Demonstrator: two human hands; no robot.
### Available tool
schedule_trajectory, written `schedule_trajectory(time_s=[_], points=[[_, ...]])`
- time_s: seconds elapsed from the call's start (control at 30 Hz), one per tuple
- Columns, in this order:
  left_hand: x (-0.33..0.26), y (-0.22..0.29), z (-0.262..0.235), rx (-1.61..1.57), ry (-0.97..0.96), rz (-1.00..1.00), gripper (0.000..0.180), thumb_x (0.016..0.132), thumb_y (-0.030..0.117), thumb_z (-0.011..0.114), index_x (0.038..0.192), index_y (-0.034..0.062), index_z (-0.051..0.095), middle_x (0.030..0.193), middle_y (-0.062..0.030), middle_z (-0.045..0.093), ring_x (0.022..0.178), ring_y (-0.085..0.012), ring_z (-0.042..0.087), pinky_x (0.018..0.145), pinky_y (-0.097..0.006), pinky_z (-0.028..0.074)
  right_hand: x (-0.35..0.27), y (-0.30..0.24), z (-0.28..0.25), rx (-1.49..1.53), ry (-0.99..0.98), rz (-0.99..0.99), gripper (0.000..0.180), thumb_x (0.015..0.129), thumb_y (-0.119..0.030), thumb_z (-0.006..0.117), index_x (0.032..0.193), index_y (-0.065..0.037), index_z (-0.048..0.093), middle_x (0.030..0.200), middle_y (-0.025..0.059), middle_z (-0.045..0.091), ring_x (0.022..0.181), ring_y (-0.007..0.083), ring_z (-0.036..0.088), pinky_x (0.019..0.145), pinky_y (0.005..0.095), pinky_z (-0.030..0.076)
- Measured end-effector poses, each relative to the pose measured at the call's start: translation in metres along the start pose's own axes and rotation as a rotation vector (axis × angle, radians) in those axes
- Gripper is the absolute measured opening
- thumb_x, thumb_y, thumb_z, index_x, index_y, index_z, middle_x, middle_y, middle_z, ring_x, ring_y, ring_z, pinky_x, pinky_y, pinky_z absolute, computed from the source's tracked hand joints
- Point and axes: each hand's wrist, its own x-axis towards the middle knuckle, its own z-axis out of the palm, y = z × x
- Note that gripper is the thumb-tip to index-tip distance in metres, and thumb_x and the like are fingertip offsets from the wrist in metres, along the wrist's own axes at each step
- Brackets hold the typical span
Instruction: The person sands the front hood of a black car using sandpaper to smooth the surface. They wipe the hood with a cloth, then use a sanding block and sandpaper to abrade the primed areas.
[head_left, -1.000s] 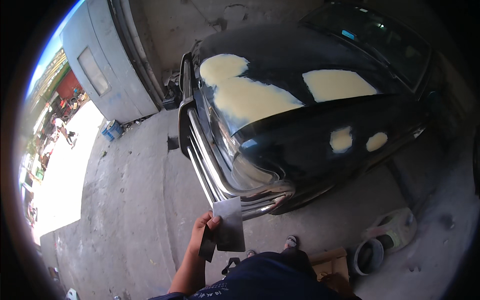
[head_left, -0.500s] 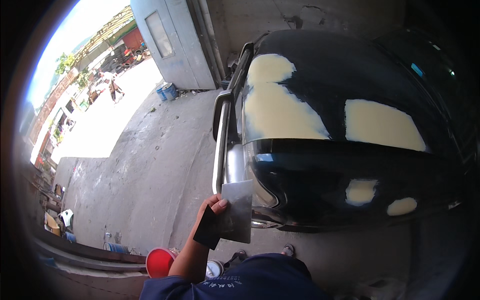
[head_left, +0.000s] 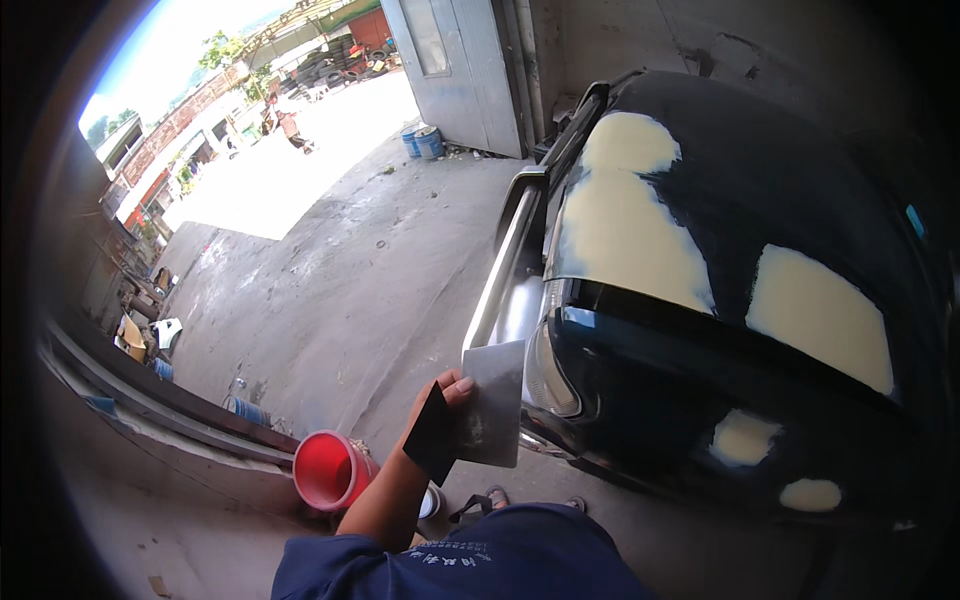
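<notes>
My left hand (head_left: pixel 449 388) grips a flat grey metal plate (head_left: pixel 494 405), held upright by its edge between thumb and fingers. A dark, thin flat piece (head_left: pixel 430 436) is beside the plate at the same hand, against the wrist; its kind is unclear. Just beyond the plate is the front corner of a black vehicle (head_left: pixel 640 390), with its headlight (head_left: pixel 548 370) and a chrome front bar (head_left: pixel 500 265). Cream filler patches cover parts of the hood: a large one (head_left: pixel 630 235) and another (head_left: pixel 825 315). Two smaller patches (head_left: pixel 745 440) are on the side. My right hand is out of view.
A red bucket (head_left: pixel 332 470) stands by a low wall at lower left, next to a white-lidded can (head_left: pixel 430 502). Blue drums (head_left: pixel 428 143) stand by a grey metal door (head_left: pixel 460 75). A person (head_left: pixel 290 128) is in the bright yard outside.
My view has turned left, so the vehicle sits farther right and appears tilted. The left hand still holds the plate, slightly higher in the picture. More of the red bucket shows.
</notes>
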Motion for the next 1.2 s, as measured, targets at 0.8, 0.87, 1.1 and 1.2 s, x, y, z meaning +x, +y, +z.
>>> schedule_trajectory(time_s=[0.8, 0.87, 1.1, 1.2], points=[[0.021, 0.010, -0.066, -0.087, -0.081, 0.113, 0.014, 0.090, 0.017, 0.058, 0.082, 0.0061, 0.055, 0.080, -0.0074, 0.065, 0.070, -0.0180, 0.065, 0.064, -0.032, 0.055, -0.124, 0.121, 0.016, 0.119, 0.198, 0.187, 0.021, 0.089, -0.024, 0.060, 0.092, -0.004, 0.064, 0.091, 0.0171, 0.064, 0.090, 0.0320, 0.062, 0.081, 0.0416, 0.049], [0.018, 0.009, -0.065, -0.088, -0.056, 0.106, 0.014, 0.089, 0.017, 0.059, 0.081, 0.0064, 0.054, 0.081, -0.0077, 0.065, 0.070, -0.0181, 0.065, 0.065, -0.032, 0.056, -0.129, 0.123, 0.015, 0.114, 0.197, 0.169, 0.021, 0.089, -0.024, 0.060, 0.092, -0.004, 0.064, 0.090, 0.0171, 0.064, 0.089, 0.0323, 0.062, 0.081, 0.0418, 0.049], [0.012, 0.006, -0.075, -0.091, -0.060, 0.122, 0.013, 0.089, 0.017, 0.059, 0.083, 0.0064, 0.055, 0.082, -0.0080, 0.066, 0.071, -0.0177, 0.065, 0.065, -0.031, 0.056, -0.137, 0.129, 0.019, 0.099, 0.192, 0.156, 0.021, 0.089, -0.024, 0.059, 0.089, -0.004, 0.064, 0.088, 0.0174, 0.065, 0.088, 0.0331, 0.062, 0.080, 0.0425, 0.049], [0.009, 0.003, -0.081, -0.107, -0.071, 0.133, 0.012, 0.090, 0.017, 0.059, 0.086, 0.0058, 0.056, 0.082, -0.0078, 0.066, 0.071, -0.0174, 0.065, 0.065, -0.031, 0.055, -0.138, 0.125, 0.023, 0.084, 0.185, 0.146, 0.021, 0.089, -0.024, 0.058, 0.089, -0.004, 0.065, 0.088, 0.0175, 0.065, 0.088, 0.0334, 0.062, 0.080, 0.0428, 0.049]])
